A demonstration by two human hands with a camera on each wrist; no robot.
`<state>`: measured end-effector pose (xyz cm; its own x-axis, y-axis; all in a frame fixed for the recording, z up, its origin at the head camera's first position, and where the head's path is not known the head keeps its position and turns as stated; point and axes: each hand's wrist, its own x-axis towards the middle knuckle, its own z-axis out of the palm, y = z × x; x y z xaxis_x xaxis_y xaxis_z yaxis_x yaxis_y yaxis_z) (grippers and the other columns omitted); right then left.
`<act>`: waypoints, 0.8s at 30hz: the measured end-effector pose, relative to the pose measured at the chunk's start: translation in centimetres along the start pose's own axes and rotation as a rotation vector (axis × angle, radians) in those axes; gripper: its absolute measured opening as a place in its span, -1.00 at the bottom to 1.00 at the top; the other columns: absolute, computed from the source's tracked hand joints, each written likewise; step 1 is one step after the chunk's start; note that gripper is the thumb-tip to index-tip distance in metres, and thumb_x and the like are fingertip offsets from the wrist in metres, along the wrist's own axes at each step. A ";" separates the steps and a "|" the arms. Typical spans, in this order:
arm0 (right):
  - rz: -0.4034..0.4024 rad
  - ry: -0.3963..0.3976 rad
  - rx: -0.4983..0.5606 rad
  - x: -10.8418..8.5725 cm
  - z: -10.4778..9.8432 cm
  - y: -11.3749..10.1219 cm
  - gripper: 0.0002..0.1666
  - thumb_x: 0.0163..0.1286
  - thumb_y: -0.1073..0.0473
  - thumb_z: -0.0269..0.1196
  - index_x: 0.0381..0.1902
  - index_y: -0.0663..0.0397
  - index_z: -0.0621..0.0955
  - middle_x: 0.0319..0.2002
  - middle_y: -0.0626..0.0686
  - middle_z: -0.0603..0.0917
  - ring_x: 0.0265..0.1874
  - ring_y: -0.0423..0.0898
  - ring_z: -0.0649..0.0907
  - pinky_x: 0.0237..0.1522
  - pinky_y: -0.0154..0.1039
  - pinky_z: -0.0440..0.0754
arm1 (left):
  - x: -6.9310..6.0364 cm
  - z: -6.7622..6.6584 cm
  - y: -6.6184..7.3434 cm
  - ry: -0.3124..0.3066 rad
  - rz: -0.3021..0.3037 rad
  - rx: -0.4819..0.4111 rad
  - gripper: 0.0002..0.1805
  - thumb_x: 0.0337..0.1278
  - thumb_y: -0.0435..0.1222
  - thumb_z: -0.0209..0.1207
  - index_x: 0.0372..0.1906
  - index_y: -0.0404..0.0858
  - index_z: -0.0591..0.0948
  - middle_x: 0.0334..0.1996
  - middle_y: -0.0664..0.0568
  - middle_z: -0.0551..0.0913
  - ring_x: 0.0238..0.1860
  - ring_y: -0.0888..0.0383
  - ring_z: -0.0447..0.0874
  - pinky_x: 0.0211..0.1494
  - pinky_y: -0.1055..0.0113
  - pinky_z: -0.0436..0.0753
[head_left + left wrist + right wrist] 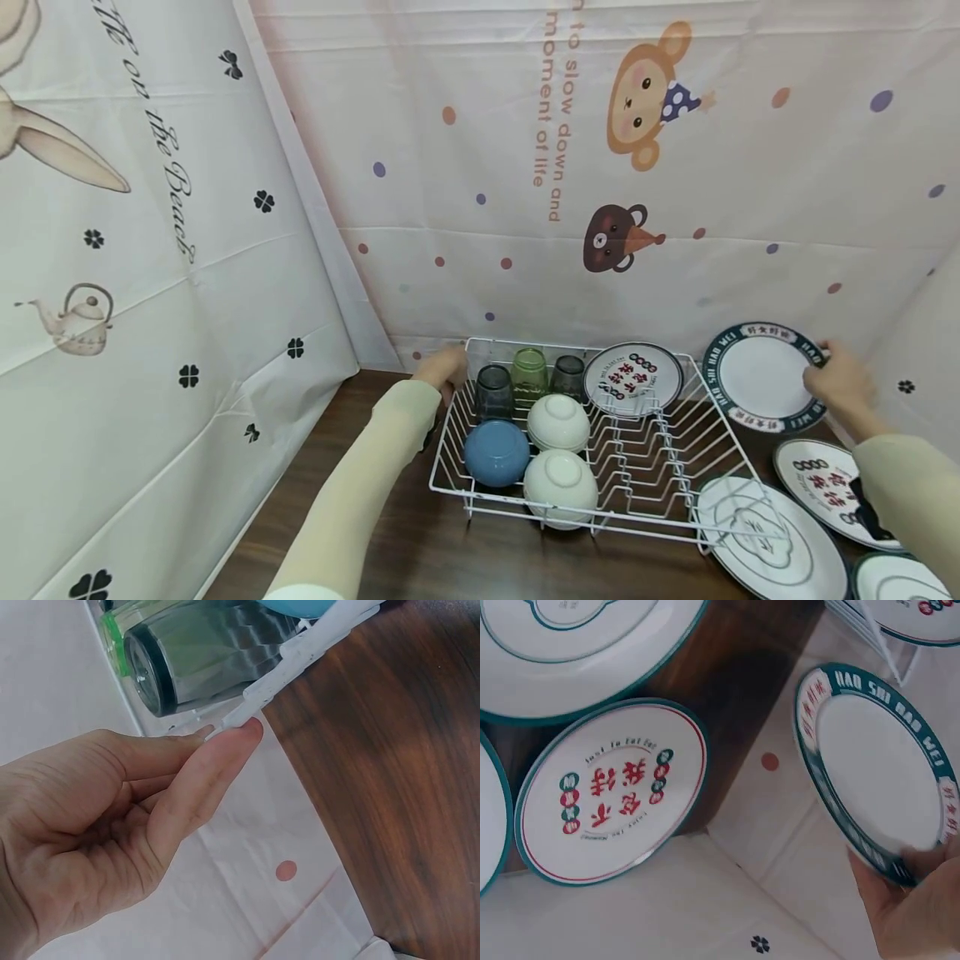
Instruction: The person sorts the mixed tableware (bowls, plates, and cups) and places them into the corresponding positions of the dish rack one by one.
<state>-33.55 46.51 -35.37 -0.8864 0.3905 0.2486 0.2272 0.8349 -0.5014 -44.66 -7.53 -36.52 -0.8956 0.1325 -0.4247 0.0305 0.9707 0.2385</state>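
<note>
My right hand (843,385) pinches the edge of a white plate with a green lettered rim (765,377), tilted up off the table to the right of the dish rack. The right wrist view shows thumb and fingers on the rim of that plate (885,772). My left hand (112,817) pinches the left side of the white wire dish rack (292,671). In the rack (645,521) stand dark glasses (494,392), a green glass (530,372), an upturned blue bowl (497,452), upturned white bowls (561,483) and one plate with red writing (633,379) at the back.
Right of the rack lie a plate with red writing (817,479), a large white plate (780,550) partly under the rack's corner, and another white plate (900,579) at the frame edge. Printed cloth (465,167) hangs behind and at both sides of the wooden table (360,533).
</note>
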 end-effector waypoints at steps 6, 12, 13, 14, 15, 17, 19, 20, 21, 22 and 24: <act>0.063 0.222 0.138 -0.1 -1.8 -1.8 -0.38 0.54 0.27 -0.10 0.50 0.35 0.23 0.27 0.56 0.44 0.17 0.52 0.43 0.14 0.32 0.34 | 0.3 -0.3 -0.2 -0.014 0.049 -0.039 -0.55 0.37 -0.51 0.12 0.31 -0.58 0.44 -0.63 -0.14 0.71 -0.65 0.11 0.71 -0.54 0.37 0.69; 0.032 0.338 0.263 -0.3 -2.5 -5.0 -0.45 0.58 0.29 -0.10 0.47 0.32 0.34 0.31 0.50 0.48 0.31 0.45 0.42 0.44 0.31 0.22 | 0.3 0.0 -1.2 -0.019 0.093 -0.086 -0.45 0.32 -0.54 0.17 0.37 -0.62 0.37 -0.64 -0.15 0.74 -0.69 0.13 0.74 -0.42 0.30 0.79; 0.010 0.344 0.278 -0.3 -2.4 -5.6 -0.46 0.58 0.30 -0.10 0.45 0.33 0.35 0.30 0.50 0.49 0.30 0.44 0.43 0.43 0.29 0.23 | 0.3 0.1 -1.4 -0.007 0.099 -0.078 -0.41 0.31 -0.54 0.19 0.39 -0.61 0.35 -0.60 -0.18 0.76 -0.67 0.11 0.76 -0.41 0.29 0.79; -0.013 0.349 0.288 -0.3 -2.2 -6.2 -0.48 0.58 0.32 -0.10 0.42 0.36 0.37 0.27 0.50 0.51 0.27 0.42 0.44 0.40 0.27 0.26 | 0.3 0.2 -1.5 0.005 0.102 -0.058 -0.40 0.29 -0.53 0.21 0.39 -0.61 0.35 -0.54 -0.21 0.78 -0.63 0.08 0.79 -0.40 0.27 0.80; -0.029 0.351 0.288 -0.4 -2.0 -6.8 -0.49 0.58 0.32 -0.10 0.41 0.36 0.39 0.24 0.48 0.52 0.22 0.39 0.46 0.34 0.22 0.30 | 0.4 0.3 -1.5 0.008 0.105 -0.050 -0.35 0.29 -0.53 0.21 0.43 -0.60 0.30 -0.48 -0.25 0.79 -0.59 0.04 0.81 -0.39 0.25 0.81; -0.065 0.359 0.296 -0.5 -1.7 -7.9 -0.53 0.57 0.33 -0.09 0.35 0.36 0.43 0.18 0.46 0.56 0.09 0.30 0.49 0.20 0.06 0.37 | 0.7 0.3 -1.5 0.029 0.102 -0.011 -0.28 0.27 -0.53 0.23 0.50 -0.50 0.26 -0.27 -0.31 0.80 -0.47 -0.01 0.85 -0.33 0.22 0.82; -0.099 0.370 0.303 -0.6 -1.4 -9.1 -0.58 0.57 0.33 -0.05 0.28 0.36 0.48 0.09 0.42 0.59 -0.09 0.15 0.49 0.04 -0.11 0.35 | 1.6 0.4 -1.8 0.044 0.110 0.016 -0.21 0.23 -0.52 0.25 0.53 -0.44 0.24 -0.18 -0.32 0.79 -0.42 -0.04 0.86 -0.30 0.20 0.83; -0.114 0.367 0.308 -0.7 -1.2 -9.6 -0.60 0.56 0.33 -0.04 0.25 0.35 0.49 0.03 0.40 0.59 -0.16 0.04 0.46 -0.04 -0.19 0.33 | 1.8 0.4 -1.9 0.058 0.124 0.010 -0.26 0.23 -0.51 0.25 0.50 -0.44 0.29 -0.13 -0.33 0.77 -0.41 -0.04 0.86 -0.30 0.19 0.83; -0.132 0.362 0.317 -0.8 -1.1 -10.2 -0.61 0.56 0.33 -0.02 0.24 0.33 0.51 0.00 0.37 0.59 -0.22 -0.06 0.44 -0.10 -0.26 0.29 | 2.8 0.6 -2.4 0.057 0.159 -0.004 -0.35 0.18 -0.50 0.27 0.40 -0.46 0.41 -0.20 -0.29 0.77 -0.48 -0.01 0.84 -0.35 0.25 0.82; -0.152 0.360 0.332 -0.9 -1.0 -10.7 -0.62 0.56 0.33 -0.01 0.23 0.32 0.52 -0.04 0.34 0.59 -0.26 -0.15 0.41 -0.14 -0.31 0.27 | 3.3 0.6 -2.6 0.062 0.163 0.009 -0.44 0.16 -0.48 0.29 0.29 -0.47 0.51 -0.21 -0.26 0.77 -0.47 0.01 0.84 -0.33 0.26 0.82; -0.190 0.337 0.358 -1.3 -0.9 -11.7 -0.63 0.56 0.33 0.01 0.23 0.31 0.52 -0.08 0.32 0.58 -0.32 -0.28 0.35 -0.19 -0.34 0.27 | 3.7 0.9 -3.0 0.045 0.176 -0.032 -0.70 0.17 -0.46 0.29 -0.02 -0.52 0.63 -0.37 -0.24 0.79 -0.50 0.01 0.83 -0.37 0.27 0.81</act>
<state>-34.67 36.59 -29.11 -0.7064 0.3972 0.5859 -0.1293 0.7414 -0.6585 -47.68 -9.77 -39.56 -0.8966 0.2902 -0.3346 0.1752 0.9262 0.3338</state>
